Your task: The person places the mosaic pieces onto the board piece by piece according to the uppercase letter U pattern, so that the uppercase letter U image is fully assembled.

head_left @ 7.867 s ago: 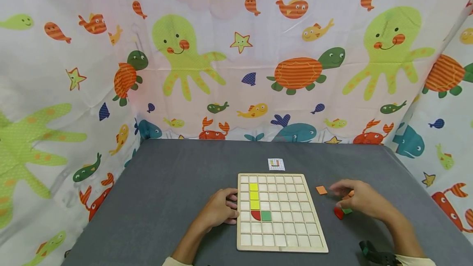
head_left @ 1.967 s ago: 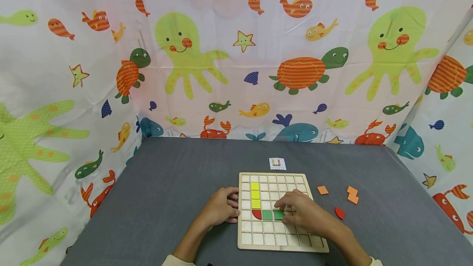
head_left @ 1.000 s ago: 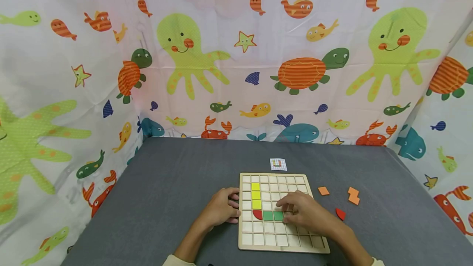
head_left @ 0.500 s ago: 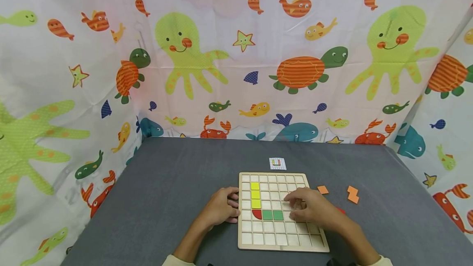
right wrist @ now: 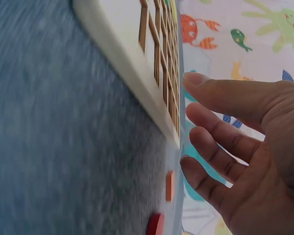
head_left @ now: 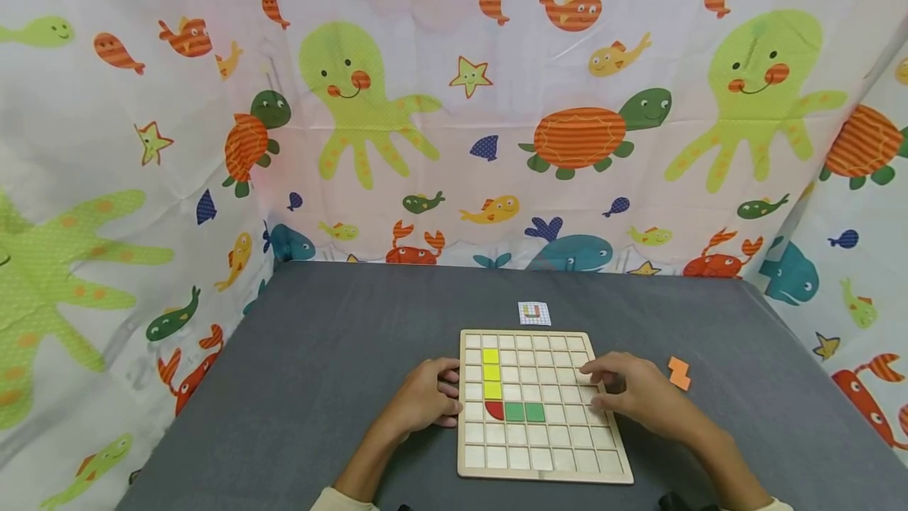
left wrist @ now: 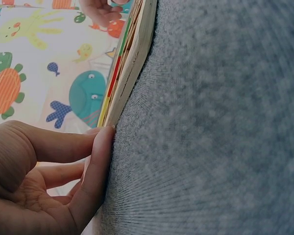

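Observation:
A pale wooden grid board lies on the grey table. It bears a column of yellow squares, a red quarter-circle tile, and two green squares, left and right, side by side in one row. At the board's left edge, the fingers and thumb of my left hand touch its side. My right hand hovers over the right edge with thumb and fingers apart; the right wrist view shows the same hand with nothing in it.
Two orange tiles lie touching, right of the board. Another orange tile and a loose red tile show in the right wrist view; my right hand hides them in the head view. A small pattern card lies behind the board.
My right hand brought the second green square from the right onto the board beside the first, let it go, and then drew back rightward. My left hand stayed at the board's edge.

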Available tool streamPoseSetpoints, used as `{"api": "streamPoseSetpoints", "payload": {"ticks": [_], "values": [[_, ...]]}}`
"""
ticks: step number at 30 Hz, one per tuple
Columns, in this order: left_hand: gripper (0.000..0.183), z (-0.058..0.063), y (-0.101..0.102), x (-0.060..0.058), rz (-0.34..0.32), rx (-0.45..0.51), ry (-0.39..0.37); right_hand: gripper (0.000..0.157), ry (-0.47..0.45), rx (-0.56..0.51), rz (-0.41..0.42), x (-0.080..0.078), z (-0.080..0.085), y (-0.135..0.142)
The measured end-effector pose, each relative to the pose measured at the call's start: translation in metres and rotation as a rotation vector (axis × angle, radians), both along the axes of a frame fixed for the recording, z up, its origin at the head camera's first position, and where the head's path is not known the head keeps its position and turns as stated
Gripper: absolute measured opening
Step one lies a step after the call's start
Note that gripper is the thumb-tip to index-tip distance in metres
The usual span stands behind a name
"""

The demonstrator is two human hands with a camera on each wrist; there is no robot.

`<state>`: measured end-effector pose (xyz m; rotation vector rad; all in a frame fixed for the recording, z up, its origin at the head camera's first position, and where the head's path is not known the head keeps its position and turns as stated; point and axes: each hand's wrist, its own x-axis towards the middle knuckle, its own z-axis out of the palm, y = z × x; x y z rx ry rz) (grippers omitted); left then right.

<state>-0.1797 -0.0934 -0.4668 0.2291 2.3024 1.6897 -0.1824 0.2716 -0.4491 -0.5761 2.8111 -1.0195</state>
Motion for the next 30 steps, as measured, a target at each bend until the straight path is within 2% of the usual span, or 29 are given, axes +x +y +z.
{"api": "streamPoseSetpoints", "payload": {"ticks": [6, 13, 19, 30], "values": [[0.068, 0.001, 0.001, 0.001, -0.006, -0.009, 0.007, 0.044, 0.011, 0.022, -0.042, 0.002, 0.000, 0.014], [0.068, 0.000, 0.001, -0.001, -0.006, -0.006, 0.007, 0.048, 0.007, 0.018, -0.031, 0.005, -0.003, 0.033], [0.068, 0.001, 0.002, 0.000, -0.005, -0.007, 0.002, 0.049, 0.055, 0.048, -0.047, 0.008, -0.006, 0.046], [0.067, 0.000, 0.001, 0.000, -0.006, -0.014, 0.007, 0.049, -0.007, 0.129, -0.102, 0.012, -0.005, 0.063]]}}
